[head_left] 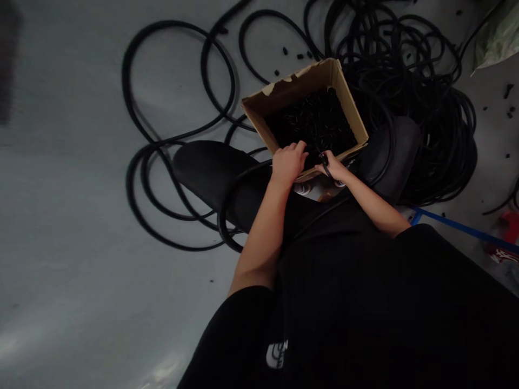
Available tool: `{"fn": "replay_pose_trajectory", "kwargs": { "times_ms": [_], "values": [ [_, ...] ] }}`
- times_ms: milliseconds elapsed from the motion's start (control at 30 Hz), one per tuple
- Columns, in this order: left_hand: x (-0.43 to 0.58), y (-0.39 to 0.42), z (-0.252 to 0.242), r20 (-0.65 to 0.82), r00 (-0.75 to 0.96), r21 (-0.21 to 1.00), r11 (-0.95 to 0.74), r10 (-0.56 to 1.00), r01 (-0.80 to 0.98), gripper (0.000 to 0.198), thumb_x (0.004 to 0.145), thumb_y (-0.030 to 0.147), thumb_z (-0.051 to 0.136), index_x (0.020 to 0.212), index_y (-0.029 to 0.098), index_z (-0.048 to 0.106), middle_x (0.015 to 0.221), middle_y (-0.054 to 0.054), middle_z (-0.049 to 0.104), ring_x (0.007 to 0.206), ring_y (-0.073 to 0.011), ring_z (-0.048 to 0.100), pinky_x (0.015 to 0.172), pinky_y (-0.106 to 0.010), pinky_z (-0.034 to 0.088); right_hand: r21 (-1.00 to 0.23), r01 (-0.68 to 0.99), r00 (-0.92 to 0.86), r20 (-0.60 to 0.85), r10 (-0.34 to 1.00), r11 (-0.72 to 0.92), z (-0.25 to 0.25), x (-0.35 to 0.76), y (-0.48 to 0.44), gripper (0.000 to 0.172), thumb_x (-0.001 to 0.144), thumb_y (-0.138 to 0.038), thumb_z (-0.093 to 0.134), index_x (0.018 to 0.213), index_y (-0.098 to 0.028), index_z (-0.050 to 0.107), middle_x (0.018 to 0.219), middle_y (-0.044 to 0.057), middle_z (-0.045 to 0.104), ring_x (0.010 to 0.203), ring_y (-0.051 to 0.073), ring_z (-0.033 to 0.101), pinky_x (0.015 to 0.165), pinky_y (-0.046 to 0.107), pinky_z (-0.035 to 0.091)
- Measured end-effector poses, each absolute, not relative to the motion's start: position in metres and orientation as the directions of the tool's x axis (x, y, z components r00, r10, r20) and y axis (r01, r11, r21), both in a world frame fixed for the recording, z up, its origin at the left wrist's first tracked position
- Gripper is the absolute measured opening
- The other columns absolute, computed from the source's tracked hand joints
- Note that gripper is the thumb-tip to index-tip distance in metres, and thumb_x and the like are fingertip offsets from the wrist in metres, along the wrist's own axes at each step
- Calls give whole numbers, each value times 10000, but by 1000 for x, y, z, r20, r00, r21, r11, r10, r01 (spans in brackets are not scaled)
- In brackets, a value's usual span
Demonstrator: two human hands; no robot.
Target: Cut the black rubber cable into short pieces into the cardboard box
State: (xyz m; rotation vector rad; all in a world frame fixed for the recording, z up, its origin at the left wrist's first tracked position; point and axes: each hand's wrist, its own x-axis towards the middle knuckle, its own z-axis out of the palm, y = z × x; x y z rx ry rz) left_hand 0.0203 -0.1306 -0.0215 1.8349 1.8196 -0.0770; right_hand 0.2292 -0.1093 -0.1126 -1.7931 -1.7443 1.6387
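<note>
An open cardboard box [302,81] with a torn rim stands on the floor between my knees, filled with short cut pieces of black rubber tubing [312,124]. My left hand [288,165] lies over the near rim, its fingertips on the pieces; whether it grips any is hidden. At the box's near right corner, my right hand [333,168] pinches a small black tube piece [324,159] between thumb and fingers. A long black hose [247,175] passes just below my left hand.
Loops of black hose [178,138] spread over the grey floor, with a dense coil [438,146] right of the box. Two black shoes [211,173] flank it. Loose black pieces [292,54] lie behind it. A blue bar [458,227] and red object [511,227] sit at right.
</note>
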Motion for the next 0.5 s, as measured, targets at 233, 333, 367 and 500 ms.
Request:
{"fn": "replay_pose_trajectory", "kwargs": {
  "times_ms": [233,333,367,500],
  "values": [
    [-8,-124,4,-440,12,343,156,898,926,447,1209,236,568,1610,118,724,1586,-297,781,1592,-447,730,1399,-567,557,-767,361,-388,-640,663,-530,-99,233,-121,670,887,-185,862,1515,-219,631,968,-58,686,941,205,702,974,343,633],
    [-23,-122,14,-430,24,360,147,902,921,425,1222,261,588,1597,128,737,1602,-290,765,1612,-452,719,1422,-582,533,-709,297,-436,-697,570,-640,-88,235,-127,719,897,-135,902,1560,-221,638,953,-63,721,869,169,706,846,264,609],
    [-28,-121,18,-424,21,349,142,906,926,431,1233,294,581,1606,144,737,1591,-281,774,1591,-460,732,1398,-591,549,-688,292,-443,-713,543,-665,-85,236,-128,738,908,-122,909,1585,-226,636,947,-67,724,841,160,709,801,248,603],
    [-55,-119,26,-388,-90,264,204,917,943,464,1243,426,548,1627,228,718,1421,-218,847,1459,-465,787,1250,-564,625,-607,314,-516,-754,406,-730,-79,236,-128,742,987,-187,977,1636,-255,625,954,-58,742,766,157,774,647,216,591]
  ]
}}
